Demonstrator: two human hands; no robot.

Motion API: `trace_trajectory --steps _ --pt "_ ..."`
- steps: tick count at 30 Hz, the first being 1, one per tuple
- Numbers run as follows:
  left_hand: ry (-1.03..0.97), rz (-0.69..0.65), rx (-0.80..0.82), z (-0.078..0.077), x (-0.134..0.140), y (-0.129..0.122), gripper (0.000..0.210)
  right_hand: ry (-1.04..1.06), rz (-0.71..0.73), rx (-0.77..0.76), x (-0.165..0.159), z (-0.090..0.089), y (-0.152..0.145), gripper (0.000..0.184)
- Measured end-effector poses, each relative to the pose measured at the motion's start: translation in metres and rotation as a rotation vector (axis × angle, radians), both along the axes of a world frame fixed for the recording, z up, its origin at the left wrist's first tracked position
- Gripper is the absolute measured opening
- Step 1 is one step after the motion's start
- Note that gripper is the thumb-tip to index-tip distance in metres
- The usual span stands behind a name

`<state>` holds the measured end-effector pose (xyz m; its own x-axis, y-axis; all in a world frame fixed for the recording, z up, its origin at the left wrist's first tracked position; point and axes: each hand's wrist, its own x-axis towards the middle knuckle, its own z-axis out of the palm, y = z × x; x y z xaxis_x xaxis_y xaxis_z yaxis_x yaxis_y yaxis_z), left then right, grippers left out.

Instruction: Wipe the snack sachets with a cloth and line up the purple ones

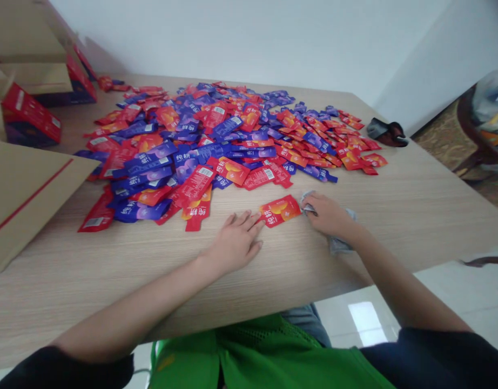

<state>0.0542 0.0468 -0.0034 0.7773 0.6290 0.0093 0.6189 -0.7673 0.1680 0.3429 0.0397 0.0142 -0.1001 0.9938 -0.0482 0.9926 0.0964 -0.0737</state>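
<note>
A red and orange pouch (280, 211) lies flat on the wooden table between my two hands. My left hand (239, 241) rests open on the tabletop, its fingertips touching the pouch's left end. My right hand (328, 214) is closed on a crumpled grey cloth (341, 245) beside the pouch's right end. Part of the cloth hangs out behind that hand and under the wrist. Beyond both hands spreads a big heap of red and purple pouches (216, 140), overlapping in many directions.
Open cardboard boxes (34, 189) with red and purple printed sides stand along the left. A small dark object (389, 133) sits at the table's right back edge. A white wall (233, 43) rises behind the table (273, 281). A chair (478, 127) is at the far right.
</note>
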Motion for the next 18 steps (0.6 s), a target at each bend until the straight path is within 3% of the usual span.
trace_trajectory --steps 3,6,9,11,14,16,18 --pt "-0.044 -0.016 0.001 0.009 0.005 0.013 0.039 0.105 -0.092 -0.030 0.004 0.009 0.012 0.038" --pt "-0.045 0.062 0.007 0.013 0.020 0.034 0.029 0.119 0.005 -0.112 -0.003 0.009 0.031 0.057" --pt "-0.039 0.122 0.012 0.013 0.035 0.049 0.033 0.164 0.147 -0.187 -0.011 0.007 0.044 0.053" --pt "-0.049 0.135 -0.013 0.015 0.039 0.050 0.035 0.160 0.136 -0.142 -0.017 0.008 0.042 0.051" --pt "-0.108 0.153 0.021 0.023 0.035 0.040 0.025 0.083 0.042 0.053 -0.029 0.009 0.019 0.037" --pt "-0.111 0.148 0.084 0.027 0.027 0.031 0.023 0.044 0.095 0.151 -0.037 0.005 0.000 0.026" --pt "-0.043 0.121 0.096 0.027 0.019 0.022 0.028 0.054 0.202 0.140 -0.043 -0.001 -0.015 0.024"
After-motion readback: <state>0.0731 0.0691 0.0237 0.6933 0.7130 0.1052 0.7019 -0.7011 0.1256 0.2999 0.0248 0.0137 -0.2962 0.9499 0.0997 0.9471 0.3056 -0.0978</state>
